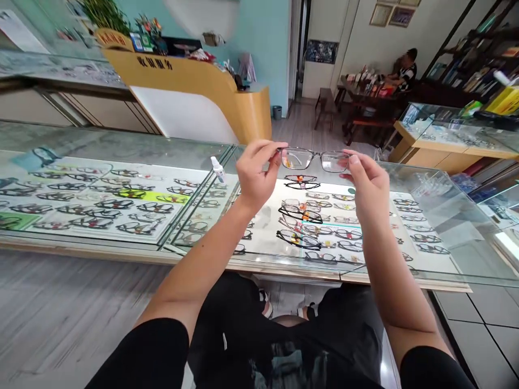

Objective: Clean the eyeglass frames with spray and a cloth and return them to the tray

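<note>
A pair of eyeglasses (317, 155) with clear lenses and a thin dark frame is held up above the glass display case (482, 254). The fingers of my left hand (258, 172) pinch its left side near the hinge. On the other side, my right hand (370, 181) grips the right end of the frame between thumb and fingers. Below the raised pair, several black-framed glasses (298, 239) lie in a column on the case top. Many more frames rest in rows under the glass.
A small white bottle (218, 169) stands on the glass to the left. Beyond the case is a curved wooden counter (190, 73). A person (406, 70) sits at a dark table at the back right. Another glass case (446, 127) stands at the right.
</note>
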`<move>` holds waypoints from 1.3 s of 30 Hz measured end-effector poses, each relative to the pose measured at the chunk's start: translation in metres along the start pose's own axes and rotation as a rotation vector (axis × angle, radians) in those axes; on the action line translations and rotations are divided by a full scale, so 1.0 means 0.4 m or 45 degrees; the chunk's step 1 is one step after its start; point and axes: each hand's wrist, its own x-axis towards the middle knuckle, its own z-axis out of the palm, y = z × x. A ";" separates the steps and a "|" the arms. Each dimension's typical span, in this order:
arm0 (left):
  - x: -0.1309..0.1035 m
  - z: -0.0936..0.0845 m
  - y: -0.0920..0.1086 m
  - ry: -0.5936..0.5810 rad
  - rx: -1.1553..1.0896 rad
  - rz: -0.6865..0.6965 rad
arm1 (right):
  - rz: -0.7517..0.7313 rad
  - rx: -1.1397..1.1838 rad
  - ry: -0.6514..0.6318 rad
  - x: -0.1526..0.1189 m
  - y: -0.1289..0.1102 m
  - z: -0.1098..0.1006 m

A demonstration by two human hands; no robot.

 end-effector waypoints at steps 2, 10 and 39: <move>-0.054 0.028 -0.036 -0.049 -0.080 -0.142 | 0.134 0.060 -0.018 0.000 0.065 0.012; -0.143 0.064 -0.106 -0.207 -0.513 -0.684 | 0.414 0.232 -0.085 0.002 0.217 0.029; -0.118 0.031 -0.110 -0.323 -0.847 -1.801 | 0.722 0.613 0.124 -0.010 0.253 0.054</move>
